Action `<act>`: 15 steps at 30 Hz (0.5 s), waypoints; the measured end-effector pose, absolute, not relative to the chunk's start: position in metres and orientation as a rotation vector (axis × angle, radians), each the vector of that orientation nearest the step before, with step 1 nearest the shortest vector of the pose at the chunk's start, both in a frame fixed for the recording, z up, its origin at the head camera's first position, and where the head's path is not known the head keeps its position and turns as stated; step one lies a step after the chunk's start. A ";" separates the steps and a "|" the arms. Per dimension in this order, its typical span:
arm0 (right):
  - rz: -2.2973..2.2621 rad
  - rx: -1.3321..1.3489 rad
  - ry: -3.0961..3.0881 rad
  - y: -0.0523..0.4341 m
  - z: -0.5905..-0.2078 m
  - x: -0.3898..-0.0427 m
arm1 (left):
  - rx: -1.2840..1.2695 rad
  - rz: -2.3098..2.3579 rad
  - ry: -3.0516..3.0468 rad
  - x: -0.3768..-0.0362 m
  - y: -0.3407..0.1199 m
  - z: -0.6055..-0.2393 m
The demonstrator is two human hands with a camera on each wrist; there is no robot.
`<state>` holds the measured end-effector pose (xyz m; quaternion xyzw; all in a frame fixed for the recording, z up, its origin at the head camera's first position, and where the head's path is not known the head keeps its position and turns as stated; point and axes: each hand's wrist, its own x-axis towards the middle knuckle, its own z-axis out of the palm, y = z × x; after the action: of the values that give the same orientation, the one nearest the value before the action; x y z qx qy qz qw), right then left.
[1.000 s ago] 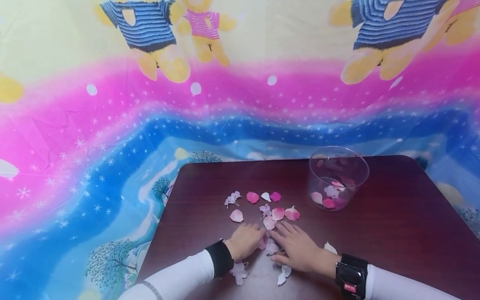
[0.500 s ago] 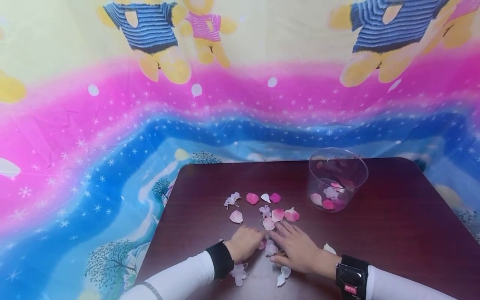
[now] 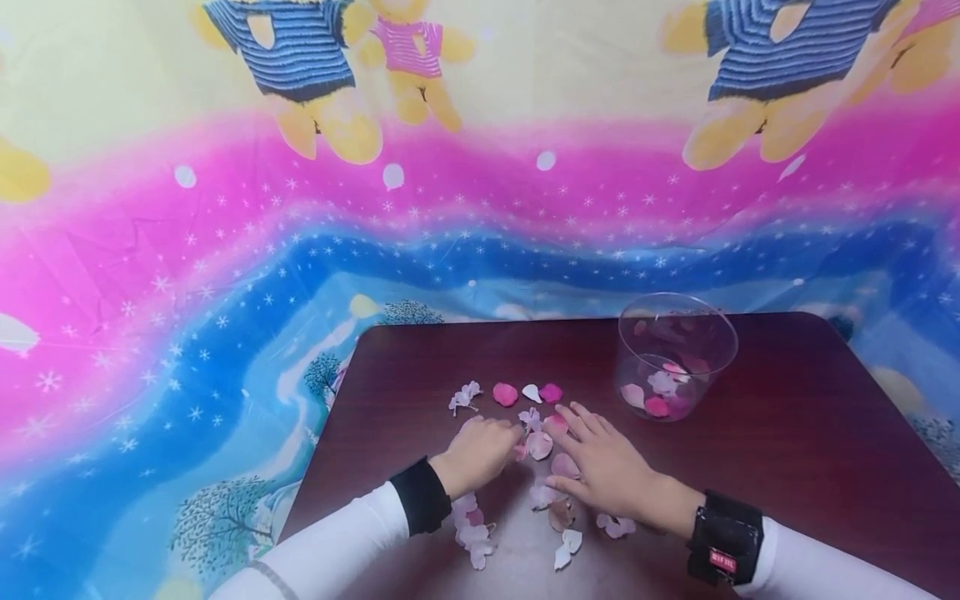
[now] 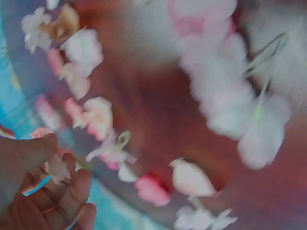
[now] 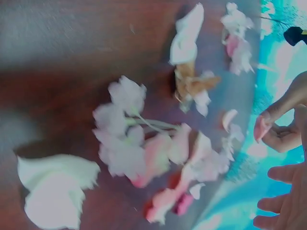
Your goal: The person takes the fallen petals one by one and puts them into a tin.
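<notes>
Left hand (image 3: 480, 454) curls, pinching a pale petal (image 4: 56, 168); right hand (image 3: 603, 467) lies flat, fingers spread over loose petals (image 3: 542, 446) at lower centre. Beyond them, bare tabletop (image 3: 810, 433) spreads right toward its far edge, where a clear cup (image 3: 677, 354) stands.

The small red label on the right wristband (image 3: 723, 557) is too blurred to read.

We see a dark reddish-brown table (image 3: 787, 433) carrying loose pink and white flower petals (image 3: 506, 394) scattered near its front middle, and a clear round plastic container (image 3: 677, 354) standing to their right with petals inside.
</notes>
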<state>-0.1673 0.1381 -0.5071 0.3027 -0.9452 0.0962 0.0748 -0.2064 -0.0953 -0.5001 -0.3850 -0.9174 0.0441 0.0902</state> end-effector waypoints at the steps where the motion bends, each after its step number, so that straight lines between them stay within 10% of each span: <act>1: 0.288 0.898 -2.826 0.139 -0.504 -0.169 | -1.144 0.127 -2.723 -0.208 -0.094 -0.494; 15: 0.408 0.764 -2.807 0.153 -0.464 -0.179 | -1.189 -0.002 -2.683 -0.217 -0.080 -0.434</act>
<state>-0.1788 0.1529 -0.4642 0.2587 -0.9506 0.1381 0.1020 -0.2170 -0.0804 -0.4344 -0.4030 -0.9093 -0.0006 0.1034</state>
